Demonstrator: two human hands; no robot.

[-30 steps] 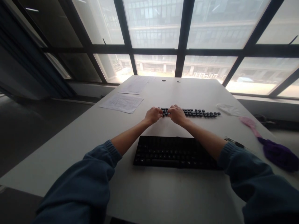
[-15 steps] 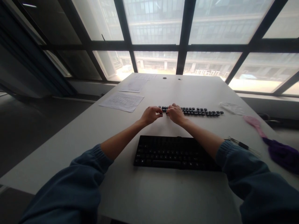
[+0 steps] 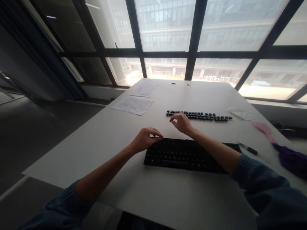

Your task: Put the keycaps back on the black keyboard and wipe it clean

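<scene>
The black keyboard [image 3: 189,155] lies flat on the white table [image 3: 168,198], its long side facing the person. The left hand [image 3: 146,139] rests at its far left corner, fingers curled in and thumb pressed to the fingertips; whether anything sits between them cannot be told. Just beyond the keyboard's far edge, the right hand [image 3: 182,123] hovers with its fingertips drawn together on what looks like a small dark keycap [image 3: 171,121]. Behind it, a row of loose keycaps [image 3: 203,116] runs across the table. To the right lie a thin metal tool [image 3: 251,149], a pink brush [image 3: 263,129], a purple cloth [image 3: 291,159] and a clear bag [image 3: 240,112]. Printed sheets [image 3: 132,104] lie far left.
</scene>
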